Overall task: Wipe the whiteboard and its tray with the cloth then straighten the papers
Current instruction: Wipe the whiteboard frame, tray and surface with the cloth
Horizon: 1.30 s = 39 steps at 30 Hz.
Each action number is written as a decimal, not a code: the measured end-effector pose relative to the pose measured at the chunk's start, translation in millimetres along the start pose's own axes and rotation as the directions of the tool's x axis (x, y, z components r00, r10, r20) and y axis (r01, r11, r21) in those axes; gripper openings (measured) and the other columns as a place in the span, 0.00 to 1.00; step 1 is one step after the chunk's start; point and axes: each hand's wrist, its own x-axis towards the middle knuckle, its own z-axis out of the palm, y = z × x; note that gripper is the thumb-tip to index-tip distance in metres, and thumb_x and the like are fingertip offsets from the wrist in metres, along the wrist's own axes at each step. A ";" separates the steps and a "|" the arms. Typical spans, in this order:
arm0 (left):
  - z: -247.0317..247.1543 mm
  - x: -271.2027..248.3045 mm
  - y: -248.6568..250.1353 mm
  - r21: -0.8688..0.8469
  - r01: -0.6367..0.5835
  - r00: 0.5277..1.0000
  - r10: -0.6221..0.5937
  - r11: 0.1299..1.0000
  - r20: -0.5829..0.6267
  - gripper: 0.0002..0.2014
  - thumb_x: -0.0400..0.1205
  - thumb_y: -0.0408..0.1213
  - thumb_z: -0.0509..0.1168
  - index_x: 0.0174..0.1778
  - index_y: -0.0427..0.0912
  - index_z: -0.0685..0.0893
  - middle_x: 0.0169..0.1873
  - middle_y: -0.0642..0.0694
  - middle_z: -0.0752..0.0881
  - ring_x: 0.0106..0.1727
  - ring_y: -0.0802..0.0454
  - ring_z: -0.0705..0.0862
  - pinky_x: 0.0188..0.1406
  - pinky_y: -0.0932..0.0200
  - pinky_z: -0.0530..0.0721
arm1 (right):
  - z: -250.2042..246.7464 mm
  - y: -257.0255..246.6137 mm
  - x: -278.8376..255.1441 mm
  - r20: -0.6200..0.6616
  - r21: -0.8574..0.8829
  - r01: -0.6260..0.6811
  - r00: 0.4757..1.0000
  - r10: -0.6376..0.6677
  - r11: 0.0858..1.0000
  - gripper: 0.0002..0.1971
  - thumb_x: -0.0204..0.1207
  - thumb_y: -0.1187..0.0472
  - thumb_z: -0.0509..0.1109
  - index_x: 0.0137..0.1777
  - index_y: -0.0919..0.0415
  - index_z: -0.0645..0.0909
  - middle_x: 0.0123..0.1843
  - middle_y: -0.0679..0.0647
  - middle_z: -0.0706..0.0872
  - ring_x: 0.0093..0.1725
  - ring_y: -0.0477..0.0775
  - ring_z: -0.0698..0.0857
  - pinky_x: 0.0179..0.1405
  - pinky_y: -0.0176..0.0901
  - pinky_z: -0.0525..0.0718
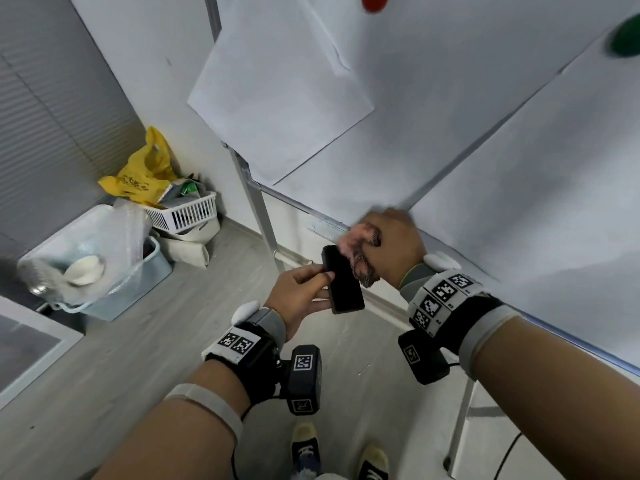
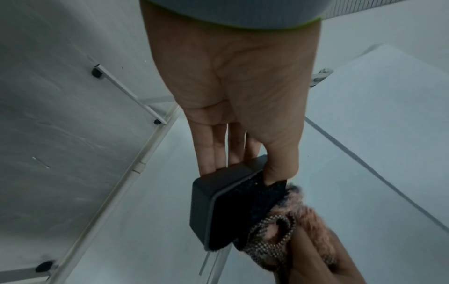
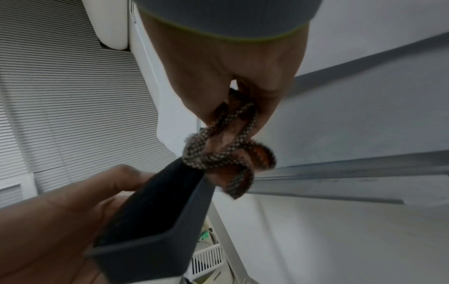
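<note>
My right hand [image 1: 391, 247] grips a bunched pink and brown patterned cloth [image 1: 363, 254] at the left end of the whiteboard's tray [image 1: 325, 225]. The cloth [image 3: 228, 153] hangs from the curled fingers beside the metal tray [image 3: 340, 173]. My left hand [image 1: 304, 292] pinches a black whiteboard eraser [image 1: 343, 284] between thumb and fingers, just below and left of the cloth, touching it. In the left wrist view the eraser [image 2: 218, 207] shows its felt face against the cloth [image 2: 291, 226]. Skewed white papers [image 1: 277, 109] hang on the whiteboard [image 1: 450, 116].
A red magnet [image 1: 374, 1] and a green magnet [image 1: 627, 39] sit on the board. The board's metal leg [image 1: 256, 206] drops to the grey floor. A white basket [image 1: 183, 213], yellow bag [image 1: 142, 171] and blue bin [image 1: 131, 285] crowd the left corner. My shoes [image 1: 304, 448] stand below.
</note>
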 end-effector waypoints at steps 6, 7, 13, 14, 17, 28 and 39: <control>-18.9 7.8 0.9 0.027 0.005 0.999 -0.004 1.000 -0.037 0.12 0.82 0.28 0.67 0.60 0.29 0.86 0.47 0.35 0.90 0.39 0.42 0.91 0.40 0.52 0.92 | 9.9 9.5 -1.0 -0.171 0.013 0.037 0.985 -0.034 0.999 0.11 0.72 0.71 0.70 0.53 0.61 0.87 0.56 0.59 0.80 0.52 0.60 0.83 0.49 0.30 0.77; -24.3 11.6 0.0 0.005 0.011 0.996 -0.011 1.000 -0.084 0.12 0.82 0.29 0.67 0.59 0.29 0.86 0.47 0.35 0.90 0.38 0.43 0.90 0.39 0.53 0.92 | 18.2 7.0 1.5 -0.202 -0.012 0.102 0.974 -0.103 0.995 0.11 0.71 0.71 0.68 0.50 0.61 0.88 0.53 0.60 0.80 0.50 0.62 0.83 0.50 0.39 0.81; -55.1 38.2 0.1 -0.436 0.023 0.955 -0.148 0.900 -0.255 0.08 0.84 0.34 0.61 0.49 0.33 0.82 0.30 0.43 0.89 0.29 0.47 0.89 0.40 0.49 0.89 | 48.2 -23.9 41.3 -0.009 -0.189 0.380 0.922 -0.388 0.906 0.08 0.68 0.68 0.71 0.47 0.61 0.83 0.51 0.57 0.81 0.51 0.60 0.81 0.42 0.50 0.83; -61.6 46.8 0.5 -0.509 0.023 0.948 -0.179 0.860 -0.261 0.07 0.83 0.35 0.61 0.47 0.35 0.81 0.27 0.44 0.86 0.28 0.48 0.86 0.39 0.50 0.89 | 56.2 -26.1 51.9 0.062 -0.264 0.419 0.906 -0.418 0.869 0.12 0.65 0.69 0.74 0.49 0.60 0.83 0.52 0.56 0.82 0.51 0.61 0.81 0.42 0.47 0.83; -70.5 66.9 2.9 -0.605 0.059 0.941 -0.246 0.794 -0.230 0.07 0.78 0.37 0.63 0.48 0.37 0.78 0.31 0.44 0.77 0.30 0.48 0.76 0.29 0.56 0.87 | 71.7 -22.8 61.7 0.217 -0.363 0.479 0.877 -0.428 0.799 0.16 0.67 0.73 0.72 0.54 0.59 0.81 0.50 0.58 0.84 0.51 0.63 0.83 0.45 0.48 0.84; -30.3 108.2 29.1 -0.689 0.185 0.983 -0.137 0.700 0.125 0.19 0.70 0.39 0.53 0.52 0.37 0.79 0.46 0.38 0.86 0.45 0.39 0.84 0.54 0.48 0.79 | 79.5 16.3 33.3 0.193 -0.351 0.348 0.936 -0.296 0.869 0.33 0.70 0.68 0.52 0.77 0.62 0.74 0.66 0.59 0.84 0.63 0.63 0.81 0.61 0.56 0.85; -29.0 122.0 19.0 -0.665 0.160 0.987 -0.130 0.730 0.094 0.16 0.68 0.41 0.53 0.43 0.42 0.82 0.45 0.41 0.85 0.43 0.42 0.80 0.49 0.50 0.74 | 85.5 31.4 35.9 0.168 -0.332 0.314 0.948 -0.271 0.890 0.35 0.70 0.70 0.69 0.80 0.58 0.71 0.77 0.53 0.81 0.74 0.60 0.78 0.67 0.55 0.83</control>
